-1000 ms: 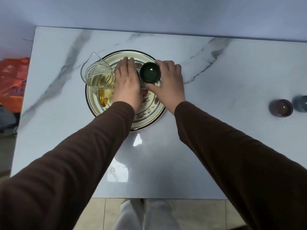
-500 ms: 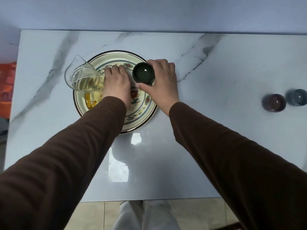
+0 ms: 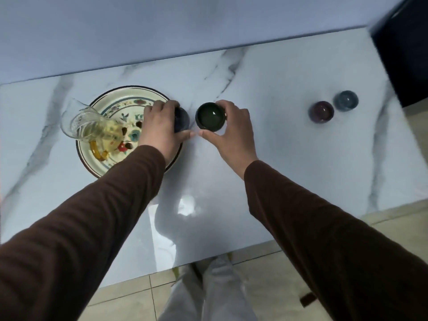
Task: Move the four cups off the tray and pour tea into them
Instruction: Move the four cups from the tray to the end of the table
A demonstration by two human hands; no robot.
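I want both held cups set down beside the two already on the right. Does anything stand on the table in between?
Nothing visible does. From the green cup in the right hand to the purple cup and blue-grey cup, the marble table is bare. The left hand holds the dark cup.

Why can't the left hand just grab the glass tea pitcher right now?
It probably could reach, but not yet: the left hand is wrapped around a dark cup. The glass tea pitcher sits just to its left on the tray, nothing between.

bare marble tabletop (image 3: 273, 144) lay open between the dark green cup (image 3: 210, 116) and the purple cup (image 3: 321, 111). a grey-blue cup (image 3: 346, 100) crowded just beyond the purple one.
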